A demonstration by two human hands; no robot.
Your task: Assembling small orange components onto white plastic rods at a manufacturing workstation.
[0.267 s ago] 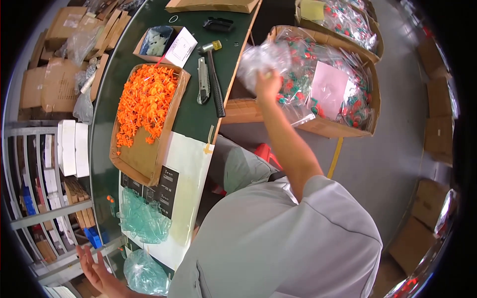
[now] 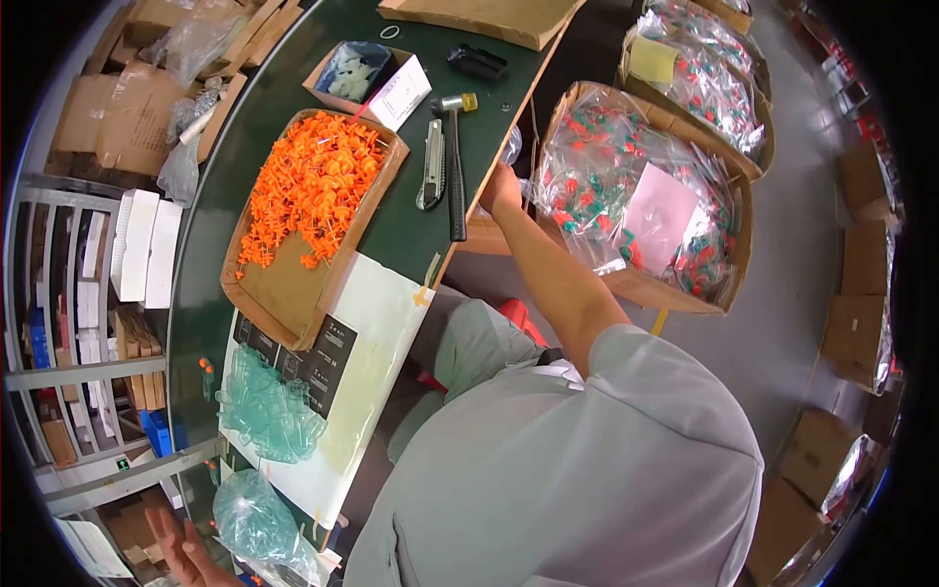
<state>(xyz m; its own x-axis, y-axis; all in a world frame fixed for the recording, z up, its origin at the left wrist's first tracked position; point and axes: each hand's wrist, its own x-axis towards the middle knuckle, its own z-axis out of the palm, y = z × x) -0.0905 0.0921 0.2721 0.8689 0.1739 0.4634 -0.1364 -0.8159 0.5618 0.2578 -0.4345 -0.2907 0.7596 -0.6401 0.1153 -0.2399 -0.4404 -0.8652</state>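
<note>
My right hand (image 2: 501,191) reaches beside the table's right edge, its fingers partly hidden. It is closed on a crumpled clear plastic bag (image 2: 512,147), of which only parts show. Close by stands a cardboard box (image 2: 726,293) full of clear bags with red and green pieces, a pink sheet (image 2: 657,217) on top. At the lower left, my left hand (image 2: 181,550) is open with its fingers apart, holding nothing. Nearest to it is a clear bag of pale green pieces (image 2: 256,519). Beyond that bag lies a loose heap of translucent green plastic pieces (image 2: 269,411).
On the green table (image 2: 411,83) are a tray of orange pieces (image 2: 318,186), a utility knife (image 2: 431,166), a hammer (image 2: 457,176) and a small box (image 2: 347,78). More filled boxes (image 2: 694,83) stand at the back right. A metal rack (image 2: 88,377) is on the left.
My right hand has moved from above the box of bags, left and down to the table's edge, taking the clear bag along. The view has shifted. My left hand remains open.
</note>
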